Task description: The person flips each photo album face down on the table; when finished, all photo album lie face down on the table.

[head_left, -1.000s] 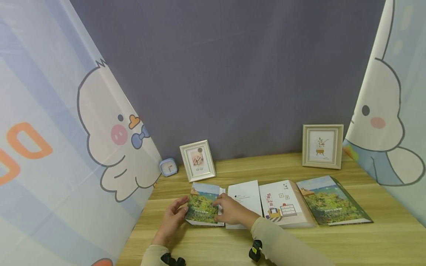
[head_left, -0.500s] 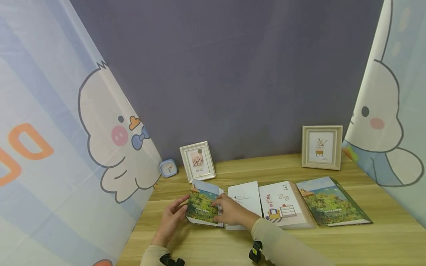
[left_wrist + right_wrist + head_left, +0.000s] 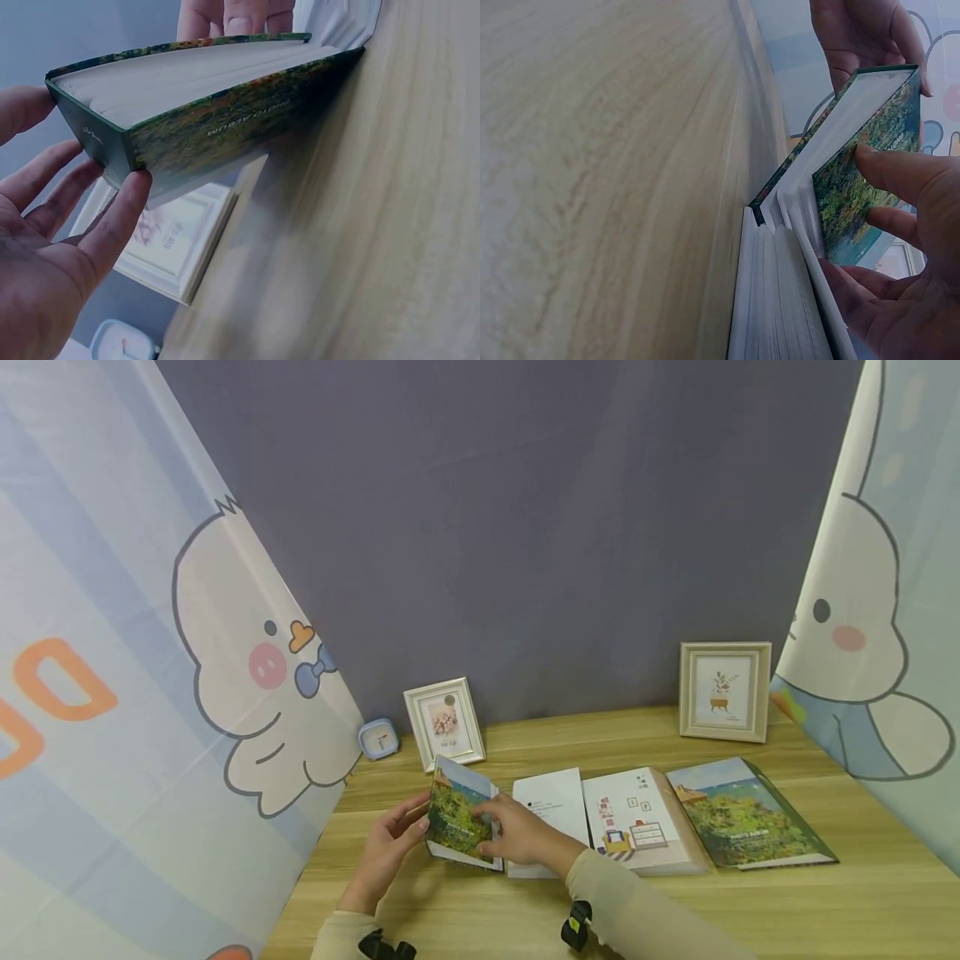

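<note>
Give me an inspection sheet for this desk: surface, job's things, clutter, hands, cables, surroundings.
Surface: wooden desk, light grain.
Job's things: green landscape-cover album, left edge tilted up off the desk.
Clutter: open white album, second landscape-cover album, two photo frames, small blue clock.
Hands: left hand at the album's left edge; right hand on its cover.
Cables: nothing seen.
Surroundings: grey backdrop, cartoon curtains on both sides.
</note>
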`<state>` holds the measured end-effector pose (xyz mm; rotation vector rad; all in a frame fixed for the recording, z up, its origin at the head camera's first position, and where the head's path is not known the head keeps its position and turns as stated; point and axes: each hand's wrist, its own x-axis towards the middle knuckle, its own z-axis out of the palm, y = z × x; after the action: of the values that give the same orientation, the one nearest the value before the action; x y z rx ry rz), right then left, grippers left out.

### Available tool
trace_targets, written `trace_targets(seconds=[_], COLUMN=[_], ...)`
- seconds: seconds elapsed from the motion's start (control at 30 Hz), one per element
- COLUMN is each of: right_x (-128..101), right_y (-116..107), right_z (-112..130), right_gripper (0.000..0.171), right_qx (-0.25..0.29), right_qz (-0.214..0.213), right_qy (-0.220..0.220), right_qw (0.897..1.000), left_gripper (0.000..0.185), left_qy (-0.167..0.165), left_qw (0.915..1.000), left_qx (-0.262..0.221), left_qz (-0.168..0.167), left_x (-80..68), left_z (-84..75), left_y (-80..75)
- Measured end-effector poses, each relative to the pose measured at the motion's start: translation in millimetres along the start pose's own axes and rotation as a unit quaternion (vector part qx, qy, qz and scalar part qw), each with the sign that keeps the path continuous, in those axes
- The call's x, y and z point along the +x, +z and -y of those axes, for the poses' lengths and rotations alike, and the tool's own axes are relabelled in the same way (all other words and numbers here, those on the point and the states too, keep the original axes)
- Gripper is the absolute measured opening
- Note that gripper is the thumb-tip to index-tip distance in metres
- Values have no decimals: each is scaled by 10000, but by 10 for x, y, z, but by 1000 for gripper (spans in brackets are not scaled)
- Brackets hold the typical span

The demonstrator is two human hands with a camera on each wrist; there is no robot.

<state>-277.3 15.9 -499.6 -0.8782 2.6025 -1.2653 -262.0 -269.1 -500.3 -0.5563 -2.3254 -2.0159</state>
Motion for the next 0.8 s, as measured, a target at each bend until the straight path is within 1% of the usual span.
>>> trace_targets(seconds=[0.17,0.37,0.47,0.67,0.8], right_x=[16,38,39,55,66], right_y=[-21,-49,-61,-90,-110], right_z=[5,15,22,47,72], right_gripper=[61,63,65,70,73], right_qx=[143,299,411,608,783], right_qz=[-64,25,33,-6,3], right_qy=[-4,-20,-25,-15,9], right_qw=[9999,9995,9991,9981,9969], left_gripper=[47,49,49,47,47], left_qy=[69,68,53,216,150], left_qw=[9998,9993,9992,9978,9970], left_qx=[177,321,259,165,-5], left_qz=[90,201,289,602,754], left_x=[45,63,65,76,72], left_z=[-110,-208,-238,-276,-317], left_y=[48,83,90,98,114])
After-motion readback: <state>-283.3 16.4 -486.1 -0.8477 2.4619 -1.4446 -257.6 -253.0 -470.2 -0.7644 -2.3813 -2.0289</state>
